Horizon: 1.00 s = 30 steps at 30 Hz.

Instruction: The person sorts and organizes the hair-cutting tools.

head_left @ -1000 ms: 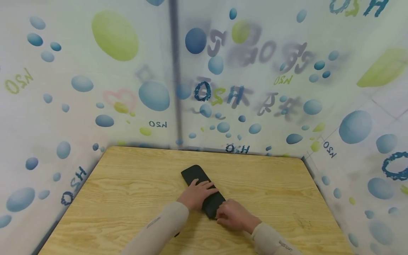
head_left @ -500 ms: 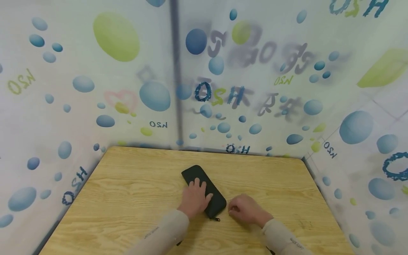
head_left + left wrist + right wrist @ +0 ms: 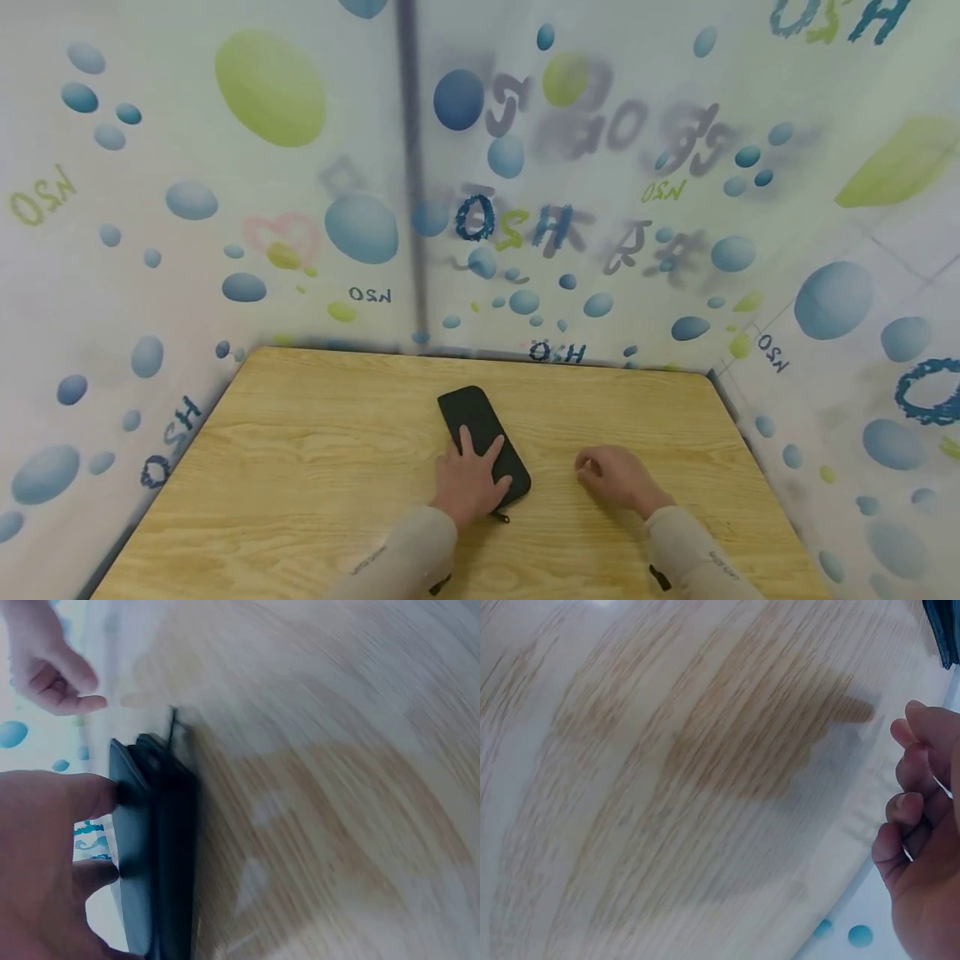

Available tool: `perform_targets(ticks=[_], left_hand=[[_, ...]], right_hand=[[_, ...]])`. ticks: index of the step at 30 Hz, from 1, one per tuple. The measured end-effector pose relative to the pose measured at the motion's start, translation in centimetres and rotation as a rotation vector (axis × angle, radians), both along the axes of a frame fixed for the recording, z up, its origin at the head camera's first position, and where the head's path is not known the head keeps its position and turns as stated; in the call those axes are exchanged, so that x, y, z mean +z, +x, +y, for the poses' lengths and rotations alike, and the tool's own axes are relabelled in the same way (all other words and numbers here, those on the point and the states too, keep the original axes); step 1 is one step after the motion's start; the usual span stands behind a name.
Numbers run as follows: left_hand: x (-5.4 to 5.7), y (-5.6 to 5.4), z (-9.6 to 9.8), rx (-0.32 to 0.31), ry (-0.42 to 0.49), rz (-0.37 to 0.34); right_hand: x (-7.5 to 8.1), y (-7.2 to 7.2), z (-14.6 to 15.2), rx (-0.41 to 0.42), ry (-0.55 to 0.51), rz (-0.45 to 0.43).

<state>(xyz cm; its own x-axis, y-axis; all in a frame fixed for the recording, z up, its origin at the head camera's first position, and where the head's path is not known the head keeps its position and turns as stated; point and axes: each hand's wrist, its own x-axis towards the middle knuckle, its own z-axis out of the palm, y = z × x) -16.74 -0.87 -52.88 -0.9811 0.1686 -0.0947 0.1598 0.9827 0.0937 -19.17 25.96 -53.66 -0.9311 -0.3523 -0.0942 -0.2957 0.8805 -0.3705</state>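
Note:
A black zip wallet (image 3: pixel 474 407) lies slantwise on the wooden table. My left hand (image 3: pixel 469 485) rests on its upper face with the fingers spread. At the near end a zipper pull (image 3: pixel 502 517) sticks out. Seen from the side in the left wrist view, the wallet (image 3: pixel 174 870) is thick, with the left thumb and fingers touching its face. My right hand (image 3: pixel 617 477) hovers over the table to the right of the wallet, apart from it. In the right wrist view the fingers of that hand (image 3: pixel 926 847) are loosely curled and hold nothing.
The light wooden table (image 3: pixel 315 433) runs back to a patterned wall (image 3: pixel 637 100) with blue and green spots. Similar walls stand at the left and right sides.
My right hand has let go of the wallet's near end and moved off to the right. The left hand now has spread fingers, and the wallet has turned slightly.

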Motion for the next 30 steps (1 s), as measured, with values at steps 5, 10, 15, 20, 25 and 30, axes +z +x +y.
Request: perform_targets(ticks=[5, 10, 15, 20, 25, 30], left_hand=[[-0.2, -0.2, 0.3, 0.031, 0.120, -0.066], [-0.8, -0.1, 0.4, 0.050, 0.194, -0.022], [-0.8, -0.2, 0.4, 0.037, 0.200, -0.043], [-0.6, -0.4, -0.1, -0.050, 0.173, -0.081], [-0.3, -0.5, -1.5, -0.192, 0.143, -0.106], [0.1, -0.9, -3.3, -0.312, 0.130, -0.148]], right_hand=[[-0.2, -0.1, 0.5, -0.049, -0.006, -0.002], [-0.3, -0.2, 0.6, -0.060, -0.007, 0.016], [-0.1, -0.1, 0.5, -0.094, 0.004, 0.014], [0.3, 0.0, 0.5, -0.120, -0.010, 0.024], [0.3, -0.1, 0.7, -0.115, -0.011, 0.052], [0.3, -0.2, 0.9, -0.125, -0.012, 0.050]])
